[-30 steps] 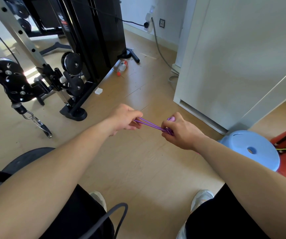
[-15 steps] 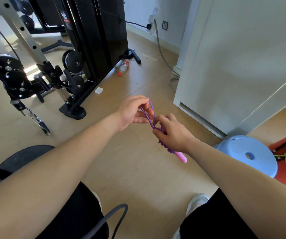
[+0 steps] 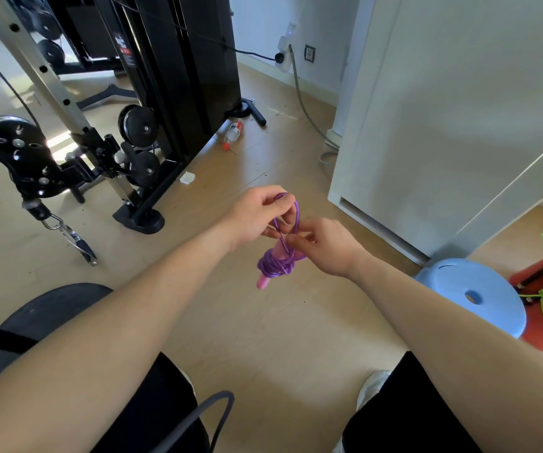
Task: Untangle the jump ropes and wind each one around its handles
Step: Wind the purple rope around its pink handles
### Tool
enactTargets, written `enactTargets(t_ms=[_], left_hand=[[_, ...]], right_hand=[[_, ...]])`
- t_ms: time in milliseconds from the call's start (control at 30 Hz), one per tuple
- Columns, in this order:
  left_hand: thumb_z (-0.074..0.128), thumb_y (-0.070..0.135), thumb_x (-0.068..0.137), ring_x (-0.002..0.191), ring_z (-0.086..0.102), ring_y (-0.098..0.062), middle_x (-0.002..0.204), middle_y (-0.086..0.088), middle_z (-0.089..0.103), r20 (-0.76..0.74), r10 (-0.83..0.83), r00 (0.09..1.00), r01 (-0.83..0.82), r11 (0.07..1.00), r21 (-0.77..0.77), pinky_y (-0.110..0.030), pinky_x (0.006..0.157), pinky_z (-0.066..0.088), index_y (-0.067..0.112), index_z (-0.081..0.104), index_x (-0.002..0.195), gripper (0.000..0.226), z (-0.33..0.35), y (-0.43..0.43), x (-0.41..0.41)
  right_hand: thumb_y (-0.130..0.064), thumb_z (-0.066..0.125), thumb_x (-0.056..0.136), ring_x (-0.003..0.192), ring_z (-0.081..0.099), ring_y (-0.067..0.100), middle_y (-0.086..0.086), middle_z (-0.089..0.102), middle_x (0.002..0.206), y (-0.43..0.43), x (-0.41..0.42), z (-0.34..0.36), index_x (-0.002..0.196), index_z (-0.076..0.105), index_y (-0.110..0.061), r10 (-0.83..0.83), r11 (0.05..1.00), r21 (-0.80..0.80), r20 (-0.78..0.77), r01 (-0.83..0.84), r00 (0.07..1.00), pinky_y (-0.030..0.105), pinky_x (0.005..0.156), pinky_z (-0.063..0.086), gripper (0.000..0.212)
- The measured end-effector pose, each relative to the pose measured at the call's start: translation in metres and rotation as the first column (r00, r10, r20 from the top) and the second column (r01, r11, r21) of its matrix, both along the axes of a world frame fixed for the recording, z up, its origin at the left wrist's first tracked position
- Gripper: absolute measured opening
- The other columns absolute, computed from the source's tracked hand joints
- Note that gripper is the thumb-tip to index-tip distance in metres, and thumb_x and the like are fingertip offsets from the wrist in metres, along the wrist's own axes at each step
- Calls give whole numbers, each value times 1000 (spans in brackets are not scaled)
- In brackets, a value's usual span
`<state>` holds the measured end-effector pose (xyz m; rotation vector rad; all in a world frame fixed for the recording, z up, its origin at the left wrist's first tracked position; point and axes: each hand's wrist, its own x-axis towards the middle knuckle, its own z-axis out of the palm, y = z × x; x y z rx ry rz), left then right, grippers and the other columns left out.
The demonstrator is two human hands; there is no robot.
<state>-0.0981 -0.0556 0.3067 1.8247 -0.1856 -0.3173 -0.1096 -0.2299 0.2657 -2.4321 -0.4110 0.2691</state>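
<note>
Purple jump rope (image 3: 275, 264): centre of view, held in mid-air over the floor (image 3: 263, 338), between both hands. I see most of the cord wound in a tight bundle round the pink handles (image 3: 262, 282), which slant down & to the left. One handle end pokes out below the bundle. A free loop of cord rises from the bundle to the upper hand.

L hand (image 3: 255, 212): grip pinched, thumb & fingertips on the top of that loop.

R hand (image 3: 327, 245): grip curled on the upper part of the handles, just above the bundle. I cannot tell whether the fingertips also press the cord. Hands just beside each other, L the higher.

Surroundings:
- Blue stool (image 3: 453, 289), near, lower right, by a red & green item at the frame edge.
- White cabinet (image 3: 443, 109), behind the R hand, with a grey hose (image 3: 306, 103) running along its left side.
- Black cable machine (image 3: 178, 60), upper left, with a pulley (image 3: 18, 152) & a hanging clip (image 3: 70, 237).
- Small bottle (image 3: 235, 130), lying on the floor at the machine's base.
- White scrap (image 3: 187, 177), nearer the hands.
- Black round pad (image 3: 35, 308), lower left.
</note>
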Motion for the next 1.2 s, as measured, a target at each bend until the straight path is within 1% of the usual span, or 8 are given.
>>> enactTargets(t_ms=[67,167,267,400,600,833,1033,1200], left_hand=[[62,15,96,78,64,-19,85,-7,65,1,45,999,-45,999,-27,-36,72,58,12,61,94,4,-4,3,2],[68,9,91,89,64,-18,97,-8,68,-43,91,995,-91,996,14,-39,84,57,10,61,110,21,-11,4,2],[64,8,94,90,67,-17,105,-10,71,-196,31,980,-29,1000,11,-33,85,55,7,60,122,28,-17,7,-2],[59,12,98,79,69,-13,90,-1,73,-226,18,974,-24,999,-22,-29,80,55,8,66,109,14,-20,5,-5],[62,17,96,74,67,-12,93,-4,72,-150,108,983,-112,994,-18,-27,68,53,13,65,107,12,-22,-8,7],[67,23,93,73,68,-14,90,-5,72,-114,183,976,-182,983,20,-24,61,54,13,65,105,16,-52,-18,103],[65,18,94,71,68,-15,83,-2,70,-244,163,956,-172,985,-14,-26,68,53,4,63,110,22,-78,-13,198],[61,13,96,72,66,-19,95,-12,69,-377,237,895,-265,964,-22,-24,63,53,-2,56,113,23,3,-13,216]], right_hand=[[-38,55,95,84,67,21,-4,71,83,0,1,0,87,70,-25,-45,999,-9,18,45,999,38,78,53,21],[-35,56,95,73,67,23,-1,71,74,0,-1,5,81,69,-22,-84,996,28,26,83,996,40,73,55,23],[-38,57,96,74,66,20,-3,71,73,-1,-4,10,79,70,-27,-131,988,87,35,128,991,37,73,54,24],[-38,57,97,80,65,19,-5,70,76,-3,-6,13,74,67,-31,-180,976,129,11,178,984,34,74,52,25],[-37,56,97,73,65,15,-4,70,74,-7,15,15,81,72,-21,-210,968,135,-14,210,978,31,67,49,28],[-31,54,97,73,69,30,8,69,76,1,115,-16,73,60,-15,-274,941,191,-59,280,960,41,69,55,29],[-30,55,96,74,69,26,4,71,76,-1,209,-35,81,67,-15,-264,951,136,-107,277,959,40,73,55,25],[-22,58,94,74,71,22,-2,72,71,-10,239,42,69,66,-24,-310,929,133,-230,345,923,40,74,57,27]])
